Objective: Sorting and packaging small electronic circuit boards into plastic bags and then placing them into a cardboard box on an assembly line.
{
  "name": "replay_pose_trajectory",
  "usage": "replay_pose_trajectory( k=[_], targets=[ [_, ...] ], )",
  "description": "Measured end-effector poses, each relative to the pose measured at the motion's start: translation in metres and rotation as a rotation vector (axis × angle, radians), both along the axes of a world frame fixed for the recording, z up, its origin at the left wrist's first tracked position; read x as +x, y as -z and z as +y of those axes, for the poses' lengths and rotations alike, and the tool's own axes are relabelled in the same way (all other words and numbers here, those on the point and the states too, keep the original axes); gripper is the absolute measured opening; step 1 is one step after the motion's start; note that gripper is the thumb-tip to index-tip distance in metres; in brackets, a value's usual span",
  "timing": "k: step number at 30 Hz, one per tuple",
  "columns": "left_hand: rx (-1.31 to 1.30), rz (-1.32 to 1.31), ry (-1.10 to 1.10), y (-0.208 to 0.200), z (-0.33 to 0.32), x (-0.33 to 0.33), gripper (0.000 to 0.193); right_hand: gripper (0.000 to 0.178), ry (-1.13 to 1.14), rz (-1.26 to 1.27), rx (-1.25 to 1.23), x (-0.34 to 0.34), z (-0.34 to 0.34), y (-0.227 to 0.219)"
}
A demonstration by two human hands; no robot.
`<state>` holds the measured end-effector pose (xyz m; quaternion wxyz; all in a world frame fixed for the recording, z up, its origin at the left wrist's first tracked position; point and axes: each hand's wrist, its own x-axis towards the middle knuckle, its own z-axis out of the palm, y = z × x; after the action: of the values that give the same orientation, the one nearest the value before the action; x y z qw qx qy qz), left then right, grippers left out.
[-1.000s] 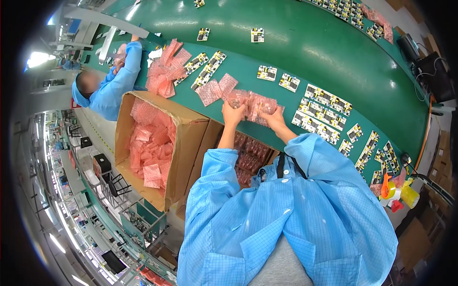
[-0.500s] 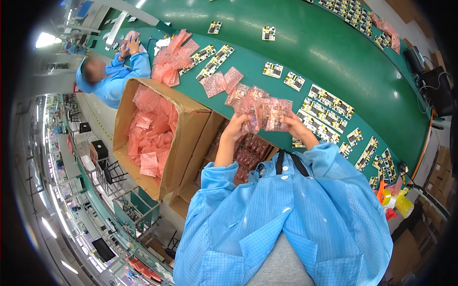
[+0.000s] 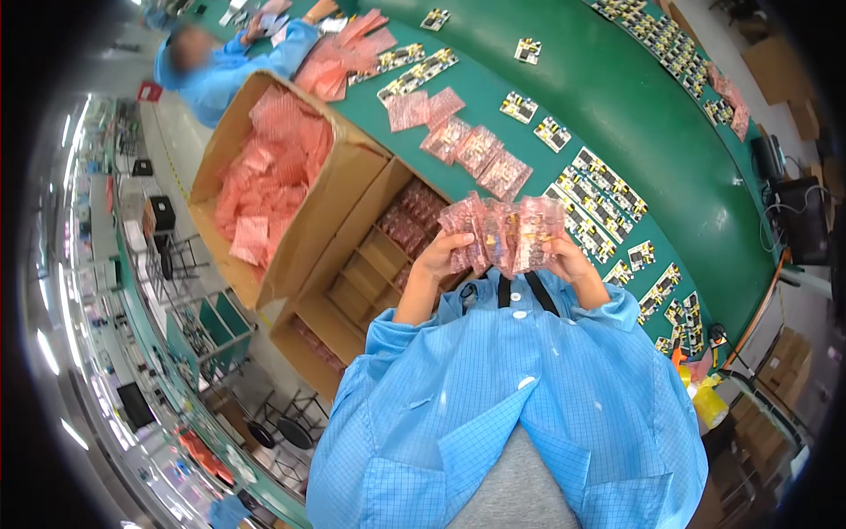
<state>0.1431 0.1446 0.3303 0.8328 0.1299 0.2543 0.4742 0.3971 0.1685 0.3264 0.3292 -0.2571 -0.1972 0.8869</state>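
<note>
Several circuit boards in pink bubble-wrap bags (image 3: 502, 231) stand side by side in a row between my hands, close in front of my chest. My left hand (image 3: 439, 256) grips the row's left end, thumb in front. At the right end, my right hand (image 3: 568, 257) presses its thumb and fingers on the last bag. Just beyond lie three more bagged boards (image 3: 478, 150) on the green table, with flat pink bubble-wrap bags (image 3: 408, 111) behind them. Below my left forearm, a divided cardboard box (image 3: 310, 315) holds bagged boards in some compartments.
A tall carton (image 3: 348, 145) full of pink bubble-wrap bags (image 3: 275, 167) stands at the left. Bare circuit boards (image 3: 608, 187) lie in rows on the green table (image 3: 608, 97). A co-worker in blue (image 3: 286, 60) is at the far left. Yellow tape rolls (image 3: 710, 406) sit at the right.
My hands have drawn the bagged boards back toward my chest, away from those on the table. The view has shifted, showing more of the divided box. The co-worker's arm now reaches across the table.
</note>
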Motion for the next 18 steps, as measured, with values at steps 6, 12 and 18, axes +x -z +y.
replay_pose_trajectory(
  k=[6,12,18],
  targets=[
    [0.005,-0.223,-0.07,0.022,-0.066,0.016,0.075,0.078,-0.039,-0.142,0.018,0.012,-0.044,-0.04],
    [0.126,-0.168,0.037,0.01,-0.105,0.029,0.075,0.078,-0.062,-0.523,0.257,0.012,-0.077,-0.074],
    [0.175,0.169,0.09,-0.001,-0.143,0.027,0.087,0.076,-0.217,-0.638,0.378,0.011,-0.111,-0.091]
  ],
)
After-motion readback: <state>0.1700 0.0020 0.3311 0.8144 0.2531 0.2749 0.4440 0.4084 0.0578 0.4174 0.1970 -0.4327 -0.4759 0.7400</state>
